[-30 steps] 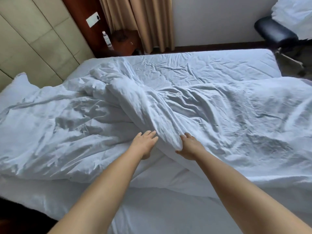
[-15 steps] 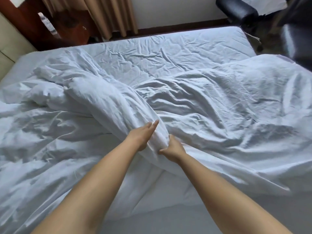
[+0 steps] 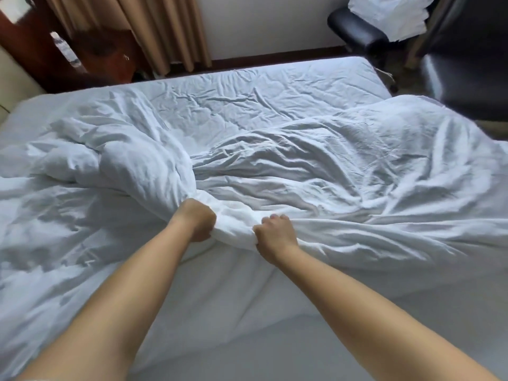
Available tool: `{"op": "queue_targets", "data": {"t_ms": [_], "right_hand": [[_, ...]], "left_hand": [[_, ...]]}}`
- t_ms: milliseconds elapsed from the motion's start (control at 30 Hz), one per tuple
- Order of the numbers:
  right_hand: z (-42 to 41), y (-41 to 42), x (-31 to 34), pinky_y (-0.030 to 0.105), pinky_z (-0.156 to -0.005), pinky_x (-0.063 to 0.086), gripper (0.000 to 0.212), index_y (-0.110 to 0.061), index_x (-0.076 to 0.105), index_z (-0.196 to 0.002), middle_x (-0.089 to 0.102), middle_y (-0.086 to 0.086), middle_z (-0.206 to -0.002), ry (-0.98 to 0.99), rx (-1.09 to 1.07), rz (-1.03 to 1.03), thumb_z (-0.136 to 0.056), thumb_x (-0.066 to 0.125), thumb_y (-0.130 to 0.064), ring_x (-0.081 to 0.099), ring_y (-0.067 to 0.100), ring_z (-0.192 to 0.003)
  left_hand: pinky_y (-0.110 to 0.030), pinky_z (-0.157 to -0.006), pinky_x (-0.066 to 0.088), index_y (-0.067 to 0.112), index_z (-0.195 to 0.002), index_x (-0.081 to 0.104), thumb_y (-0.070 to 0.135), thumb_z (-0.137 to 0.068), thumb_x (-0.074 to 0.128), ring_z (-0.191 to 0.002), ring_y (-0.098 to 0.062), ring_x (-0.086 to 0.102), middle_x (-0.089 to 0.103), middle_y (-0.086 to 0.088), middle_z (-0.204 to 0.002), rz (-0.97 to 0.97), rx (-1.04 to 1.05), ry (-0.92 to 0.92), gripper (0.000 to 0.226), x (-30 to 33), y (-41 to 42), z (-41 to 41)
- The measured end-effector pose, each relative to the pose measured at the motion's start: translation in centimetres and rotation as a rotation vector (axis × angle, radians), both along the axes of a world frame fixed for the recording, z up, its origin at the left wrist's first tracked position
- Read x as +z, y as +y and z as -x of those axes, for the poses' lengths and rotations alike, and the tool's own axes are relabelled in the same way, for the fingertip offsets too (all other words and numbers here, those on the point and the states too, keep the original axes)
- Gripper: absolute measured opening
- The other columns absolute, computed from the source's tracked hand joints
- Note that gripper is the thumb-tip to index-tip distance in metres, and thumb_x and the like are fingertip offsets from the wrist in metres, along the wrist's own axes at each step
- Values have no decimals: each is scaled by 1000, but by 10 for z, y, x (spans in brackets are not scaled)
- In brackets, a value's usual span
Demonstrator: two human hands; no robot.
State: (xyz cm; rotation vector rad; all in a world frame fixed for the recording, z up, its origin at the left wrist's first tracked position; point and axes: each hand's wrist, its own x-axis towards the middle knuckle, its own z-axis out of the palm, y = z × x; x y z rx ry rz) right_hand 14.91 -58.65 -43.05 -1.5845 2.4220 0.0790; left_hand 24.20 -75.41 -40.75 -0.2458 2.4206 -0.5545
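Note:
A rumpled white duvet lies bunched across the bed, with a thick twisted fold running from the left down to the middle. My left hand grips that fold in a fist. My right hand grips the same bunched edge just to the right, fingers curled over the cloth. A short bulge of duvet sits between the two hands. The creased white bed sheet shows bare at the far side.
Beige curtains hang at the back. A dark wooden nightstand with a water bottle stands at the back left. A black chair holding white linen is at the back right, another dark seat beside it.
Both hands have closed into fists on the duvet fold; a second ago the left hand's fingers lay straight against it. The view has shifted right and closer to the bed.

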Motion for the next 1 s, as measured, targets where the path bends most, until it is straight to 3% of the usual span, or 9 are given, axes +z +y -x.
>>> {"op": "queue_targets", "data": {"t_ms": [100, 200, 300, 400, 467, 567, 667, 767, 1000], "right_hand": [[-2, -2, 36, 36, -96, 34, 26, -16, 69, -106, 49, 8, -124, 98, 60, 84, -83, 56, -16, 42, 31, -119], [-14, 13, 59, 34, -90, 43, 26, -16, 60, -111, 51, 9, -126, -105, -19, -31, -86, 51, -18, 50, 31, -117], [-43, 48, 53, 32, -85, 45, 28, -17, 53, -114, 59, 10, -121, -131, 8, -119, -87, 53, -17, 57, 31, -112], [-78, 96, 20, 34, -86, 45, 44, -13, 41, -127, 55, 12, -124, -251, 39, -279, -85, 56, -14, 55, 32, -113], [-94, 121, 1, 34, -91, 44, 48, -14, 42, -130, 53, 13, -125, -256, 80, -351, -84, 56, -13, 52, 32, -116], [-103, 147, -10, 37, -102, 36, 52, -22, 45, -134, 43, 11, -134, -167, 115, -348, -84, 60, -25, 39, 29, -127], [-100, 159, 1, 39, -111, 25, 71, -27, 35, -143, 31, 6, -147, -135, 108, -309, -81, 66, -42, 25, 26, -138], [-99, 154, 19, 39, -115, 21, 79, -27, 28, -148, 26, 4, -153, -147, 101, -227, -81, 64, -50, 19, 24, -143], [-134, 115, 39, 37, -109, 34, 79, -24, 25, -150, 33, 1, -150, -252, 100, -170, -85, 60, -53, 31, 23, -139]], "left_hand": [[-30, -75, 44, 16, -107, 63, 30, -87, 49, -100, -26, 65, 67, -3, -112, 5, 89, 133, 28, 34, 3, -28], [-30, -76, 46, 18, -109, 60, 28, -86, 51, -102, -26, 64, 66, -3, -113, -2, 157, 195, 27, 62, 28, -61], [-33, -83, 47, 18, -114, 54, 23, -86, 51, -106, -28, 62, 63, -5, -116, -57, 268, 101, 29, 60, 73, -101], [-34, -89, 46, 17, -123, 50, 16, -85, 53, -115, -27, 58, 59, -8, -124, -147, 357, -28, 39, 30, 124, -139], [-35, -92, 45, 15, -129, 47, 14, -85, 53, -121, -26, 53, 56, -7, -129, -221, 395, -98, 44, 10, 153, -159], [-40, -98, 42, 22, -136, 42, 13, -86, 50, -130, -24, 40, 46, -5, -137, -255, 425, -136, 51, 1, 172, -174], [-48, -105, 34, 26, -142, 36, 12, -86, 49, -137, -21, 27, 36, -1, -143, -186, 438, -15, 59, 19, 173, -183], [-44, -105, 34, 27, -141, 37, 11, -85, 48, -136, -19, 28, 35, 2, -146, -133, 434, 65, 59, 43, 169, -198], [-39, -109, 31, 28, -143, 35, 12, -87, 48, -139, -19, 24, 28, -1, -150, -82, 455, 131, 60, 63, 144, -228]]}}
